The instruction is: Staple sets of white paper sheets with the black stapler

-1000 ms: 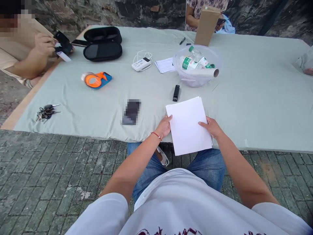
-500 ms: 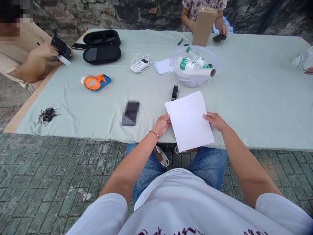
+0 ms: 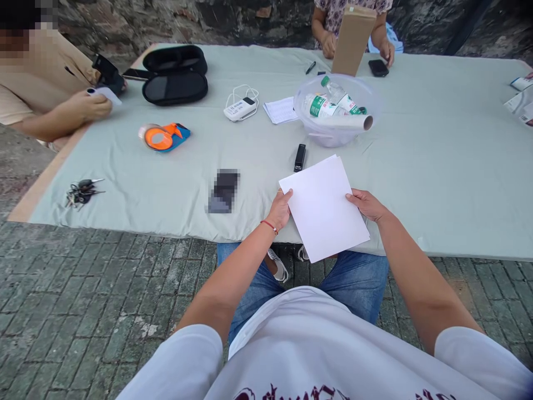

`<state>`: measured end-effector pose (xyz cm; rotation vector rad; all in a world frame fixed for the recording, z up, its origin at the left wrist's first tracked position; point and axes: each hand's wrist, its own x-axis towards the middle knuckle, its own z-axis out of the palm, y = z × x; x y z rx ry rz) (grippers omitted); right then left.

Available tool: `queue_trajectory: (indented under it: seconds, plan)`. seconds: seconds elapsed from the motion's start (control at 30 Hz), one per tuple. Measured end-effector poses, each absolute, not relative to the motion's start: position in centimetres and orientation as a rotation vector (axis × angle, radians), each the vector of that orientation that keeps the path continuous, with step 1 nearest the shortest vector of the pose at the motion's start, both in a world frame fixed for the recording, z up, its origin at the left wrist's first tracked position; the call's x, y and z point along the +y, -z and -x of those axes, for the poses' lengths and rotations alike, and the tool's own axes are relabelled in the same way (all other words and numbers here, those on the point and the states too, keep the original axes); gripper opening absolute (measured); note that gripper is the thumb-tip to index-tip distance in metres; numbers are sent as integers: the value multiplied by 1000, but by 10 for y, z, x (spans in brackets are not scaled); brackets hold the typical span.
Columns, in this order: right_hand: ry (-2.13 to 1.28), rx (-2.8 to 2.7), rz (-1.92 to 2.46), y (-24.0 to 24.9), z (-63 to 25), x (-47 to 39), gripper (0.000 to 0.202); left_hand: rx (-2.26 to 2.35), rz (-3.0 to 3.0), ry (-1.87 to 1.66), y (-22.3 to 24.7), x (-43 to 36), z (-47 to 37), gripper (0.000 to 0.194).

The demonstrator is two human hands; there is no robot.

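A small stack of white paper (image 3: 327, 208) is held between my two hands over the table's front edge, tilted, its lower corner hanging past the edge. My left hand (image 3: 280, 208) grips its left side, thumb on top. On the right side, my right hand (image 3: 366, 204) pinches the sheets, with the fingers partly hidden underneath. Just beyond the paper's top edge lies a black stapler (image 3: 300, 158). A dark phone (image 3: 224, 191), blurred by pixels, rests to the left of my left hand.
Behind the paper stands a clear basin (image 3: 310, 130) with bottles and a roll. Further left are an orange tape dispenser (image 3: 160, 137), keys (image 3: 83, 193), a white power strip (image 3: 240, 109) and an open black case (image 3: 175, 89). People sit at the left and far side.
The paper has turned slightly, and my left thumb now lies over its edge. Across the table, a person's hand has let a black phone down. The left person's hand has moved with a white item.
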<state>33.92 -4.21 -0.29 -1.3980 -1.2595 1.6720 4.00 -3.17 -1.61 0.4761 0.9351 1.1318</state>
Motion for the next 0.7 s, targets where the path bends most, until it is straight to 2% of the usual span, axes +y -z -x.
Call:
queue_trajectory:
  seconds: [0.17, 0.3, 0.4, 0.6, 0.7]
  plan:
    - [-1641, -1227, 1370, -6, -327, -42, 54, 965, -475, -1120, 18, -32, -46, 39]
    - [-1588, -1273, 1391, -14, -319, -39, 54, 1007, -526, -1214, 9, -27, -47, 34]
    - [-1471, -1312, 1339, -33, -315, -33, 55, 929, -653, -1325, -20, -17, -43, 35]
    - [-1212, -1305, 1195, -86, -312, -28, 58, 853, -848, -1417, -99, -11, -32, 53]
    - [-1198, -1315, 1144, -88, -310, -33, 56, 829, -940, -1384, -108, -16, -27, 66]
